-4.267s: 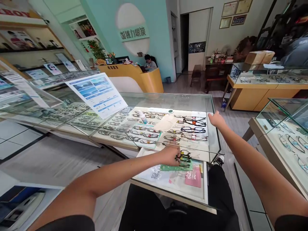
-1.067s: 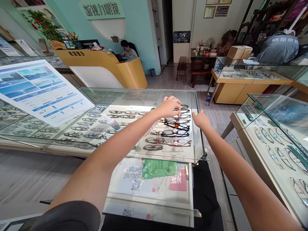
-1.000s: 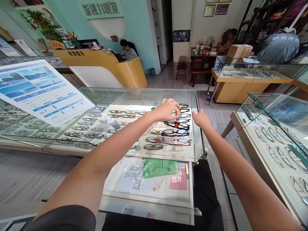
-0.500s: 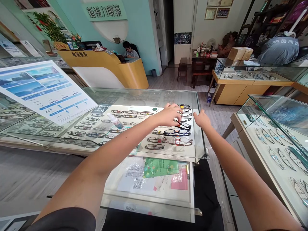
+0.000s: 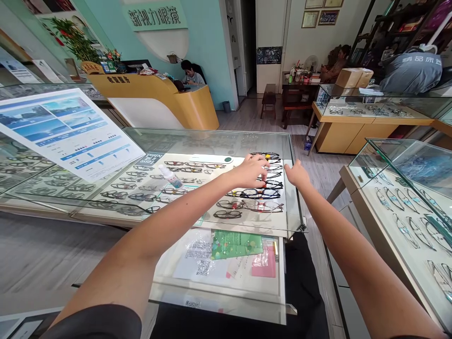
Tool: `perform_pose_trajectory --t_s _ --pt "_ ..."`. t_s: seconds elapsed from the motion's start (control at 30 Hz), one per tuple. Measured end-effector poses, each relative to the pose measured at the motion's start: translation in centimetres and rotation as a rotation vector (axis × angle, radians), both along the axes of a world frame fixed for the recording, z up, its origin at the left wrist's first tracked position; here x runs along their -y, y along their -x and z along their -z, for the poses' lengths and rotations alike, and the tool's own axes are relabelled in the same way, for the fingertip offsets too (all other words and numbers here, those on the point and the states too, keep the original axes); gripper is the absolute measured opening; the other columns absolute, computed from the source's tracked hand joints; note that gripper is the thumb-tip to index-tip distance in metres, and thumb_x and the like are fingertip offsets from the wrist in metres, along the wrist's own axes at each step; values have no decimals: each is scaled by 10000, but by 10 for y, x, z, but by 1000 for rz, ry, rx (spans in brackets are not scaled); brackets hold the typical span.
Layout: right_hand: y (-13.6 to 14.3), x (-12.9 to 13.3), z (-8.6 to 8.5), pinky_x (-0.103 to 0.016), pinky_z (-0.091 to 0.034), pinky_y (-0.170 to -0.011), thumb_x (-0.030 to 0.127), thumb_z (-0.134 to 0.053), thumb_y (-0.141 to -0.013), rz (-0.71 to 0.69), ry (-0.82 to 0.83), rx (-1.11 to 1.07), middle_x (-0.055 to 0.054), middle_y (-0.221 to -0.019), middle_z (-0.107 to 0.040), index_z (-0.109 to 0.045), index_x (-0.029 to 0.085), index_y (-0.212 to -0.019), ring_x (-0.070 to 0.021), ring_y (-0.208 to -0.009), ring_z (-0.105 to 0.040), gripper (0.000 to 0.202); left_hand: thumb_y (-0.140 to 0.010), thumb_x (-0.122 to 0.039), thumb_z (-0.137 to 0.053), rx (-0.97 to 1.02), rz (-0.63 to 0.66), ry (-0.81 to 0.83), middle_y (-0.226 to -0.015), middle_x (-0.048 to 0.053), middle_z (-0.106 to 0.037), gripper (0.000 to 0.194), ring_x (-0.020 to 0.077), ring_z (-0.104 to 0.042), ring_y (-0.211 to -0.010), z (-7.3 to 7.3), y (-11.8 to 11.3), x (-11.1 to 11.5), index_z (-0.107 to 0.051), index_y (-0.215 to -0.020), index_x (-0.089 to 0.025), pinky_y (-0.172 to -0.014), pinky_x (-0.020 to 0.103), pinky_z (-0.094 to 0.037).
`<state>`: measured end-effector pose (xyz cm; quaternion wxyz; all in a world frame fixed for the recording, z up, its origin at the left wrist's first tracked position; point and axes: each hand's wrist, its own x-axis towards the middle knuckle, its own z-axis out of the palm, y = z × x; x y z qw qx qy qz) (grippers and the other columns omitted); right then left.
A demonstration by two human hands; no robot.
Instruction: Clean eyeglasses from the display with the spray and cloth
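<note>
My left hand (image 5: 250, 171) reaches over a column of eyeglasses at the right end of the glass display case (image 5: 197, 137). Its fingers curl down onto a pair of eyeglasses (image 5: 272, 174), partly hiding it. Nearer me in the same column lie dark blue eyeglasses (image 5: 259, 193), clear-framed eyeglasses (image 5: 263, 206) and a small brown pair (image 5: 228, 214). At the case's right side is my right hand (image 5: 297, 174), thumb held apart from the fingers and nothing visible in it. Some of its fingers are hidden.
A white spray bottle (image 5: 171, 177) stands left of my left arm. An open drawer (image 5: 219, 292) below holds papers and a green packet (image 5: 236, 245). A printed sheet (image 5: 74, 134) rises at left. Another glass case (image 5: 406, 197) stands at right. Two people sit farther back.
A dark pair of eyeglasses under my left hand, slightly tilted before, now lies straighter in the column. My left hand has shifted slightly; the right stays at the case's side.
</note>
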<state>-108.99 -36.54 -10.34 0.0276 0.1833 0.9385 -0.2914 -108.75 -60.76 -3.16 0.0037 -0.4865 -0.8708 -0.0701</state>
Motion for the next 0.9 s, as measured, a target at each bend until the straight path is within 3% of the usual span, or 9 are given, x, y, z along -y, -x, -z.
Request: perform_pose_trajectory --t_s 0.1,0.2,0.33,0.43,0.53,0.67,0.8,0.9 --pt "0 -1 1 -478 -531 -1063 492 -372 -1091 13 10 -3 -284 -1431 -666 -362 54 -1614 -398 -1279 -678 683 -942 -341 -701 -14 -26 3 -1536 106 -665 164 362 -434 -1513 0 -2 2 -802 -902 -218 -1151 549 -317" --pt "1 -2 2 -483 -533 -1054 498 -387 -1084 17 12 -8 -288 -1426 -665 -387 55 -1598 -403 -1271 -675 678 -1000 -364 -641 -97 -86 -38 -1550 136 -646 213 370 -433 -1508 -8 -19 12 -789 -1058 -222 -1145 564 -314" --pt "2 -3 4 -501 -531 -1060 494 -393 -1081 12 9 -13 -293 -1434 -657 -358 52 -1617 -414 -1266 -673 696 -1058 -364 -558 -166 -178 -142 -1358 113 -738 230 331 -559 -1358 -23 -71 49 -733 -1121 -228 -1093 508 -360" --pt "3 -5 6 -524 -514 -1093 492 -407 -1081 15 -2 -15 -301 -1443 -650 -369 52 -1616 -427 -1287 -664 694 -1086 -365 -492 -110 -276 -158 -1017 58 -766 246 259 -659 -1018 -24 -118 94 -678 -996 -231 -978 439 -420" --pt "4 -6 8 -543 -499 -1120 511 -425 -1079 25 -16 -14 -303 -1462 -640 -370 62 -1629 -436 -1321 -651 712 -1103 -387 -443 -18 -439 -177 -730 3 -616 372 189 -558 -695 -8 -161 149 -521 -773 -233 -718 347 -405" --pt "3 -6 9 -570 -472 -1161 555 -434 -1078 33 -25 -10 -297 -1545 -596 -309 77 -1692 -454 -1411 -601 788 -1115 -401 -445 7 -630 -170 -598 -31 -437 474 151 -440 -554 26 -202 219 -362 -682 -228 -577 321 -330" --pt "2 -6 12 -585 -442 -1194 593 -429 -1080 46 -39 -8 -291 -1600 -557 -309 99 -1711 -464 -1477 -552 811 -1083 -356 -532 -164 -655 -185 -723 -11 -624 328 167 -574 -668 43 -216 264 -532 -778 -236 -667 317 -446" --pt "3 -7 17 -557 -463 -1167 700 -425 -1068 72 -81 2 -279 -1573 -583 -320 152 -1708 -452 -1457 -573 850 -1054 -312 -589 -241 -521 -203 -966 50 -761 142 227 -712 -920 39 -201 268 -678 -975 -236 -862 373 -548"
